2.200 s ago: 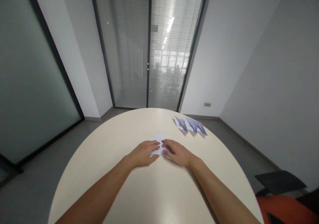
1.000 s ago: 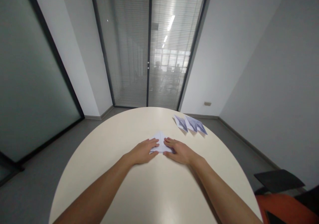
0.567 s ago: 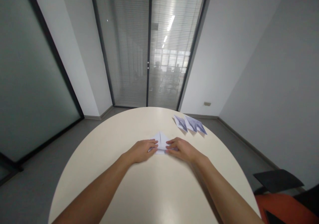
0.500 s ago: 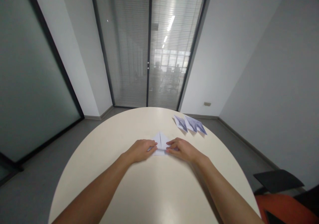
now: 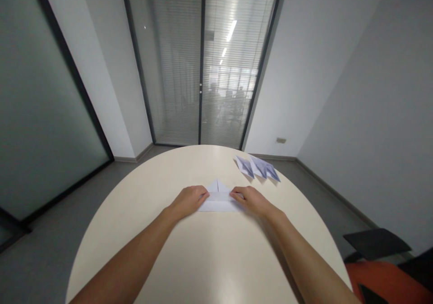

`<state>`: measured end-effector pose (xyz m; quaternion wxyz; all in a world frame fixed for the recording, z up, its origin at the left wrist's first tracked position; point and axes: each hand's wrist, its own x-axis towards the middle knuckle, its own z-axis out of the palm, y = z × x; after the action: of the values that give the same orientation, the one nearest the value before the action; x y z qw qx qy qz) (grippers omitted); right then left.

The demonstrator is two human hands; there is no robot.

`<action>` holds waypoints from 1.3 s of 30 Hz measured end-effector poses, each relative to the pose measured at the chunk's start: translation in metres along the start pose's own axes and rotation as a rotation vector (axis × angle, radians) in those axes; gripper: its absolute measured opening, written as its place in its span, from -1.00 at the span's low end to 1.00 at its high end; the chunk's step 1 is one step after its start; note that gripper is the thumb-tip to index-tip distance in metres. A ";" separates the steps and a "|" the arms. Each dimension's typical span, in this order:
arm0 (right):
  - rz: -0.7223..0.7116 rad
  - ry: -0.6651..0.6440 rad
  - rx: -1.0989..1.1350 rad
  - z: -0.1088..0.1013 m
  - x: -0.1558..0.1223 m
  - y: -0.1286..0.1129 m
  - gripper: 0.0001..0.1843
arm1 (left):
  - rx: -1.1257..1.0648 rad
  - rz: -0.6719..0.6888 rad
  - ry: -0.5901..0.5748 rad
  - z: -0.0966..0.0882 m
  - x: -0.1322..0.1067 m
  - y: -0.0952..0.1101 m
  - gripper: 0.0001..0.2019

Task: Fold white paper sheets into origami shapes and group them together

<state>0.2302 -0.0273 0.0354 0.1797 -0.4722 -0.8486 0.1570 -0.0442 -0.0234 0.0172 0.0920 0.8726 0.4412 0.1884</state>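
A folded white sheet of paper (image 5: 219,202) lies on the round table in front of me. Its far part comes to a triangular point with a crease down the middle, and a straight band crosses its near side. My left hand (image 5: 190,201) grips the left end of that band between thumb and curled fingers. On the opposite end, my right hand (image 5: 252,200) pinches the paper in the same way. Both palms hide the sheet's outer corners.
Several folded paper pieces (image 5: 257,167) lie side by side near the table's far right edge. The cream round table (image 5: 216,254) fills the foreground. At the lower right stands a chair with a red seat (image 5: 382,279) and a black armrest (image 5: 377,245). Glass panels with blinds rise beyond the table.
My hands have moved slightly apart, toward the paper's two ends. The near flap is now turned up as a straight band across the sheet, and more of the paper shows between my hands.
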 end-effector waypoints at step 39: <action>-0.197 -0.083 -0.035 0.041 0.002 -0.022 -0.37 | 0.041 0.090 0.067 0.020 0.004 0.017 -0.69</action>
<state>0.1937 -0.0410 0.0087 0.1509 -0.3825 -0.9002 0.1432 -0.0217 -0.0302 0.0048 0.0510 0.8864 0.4082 0.2123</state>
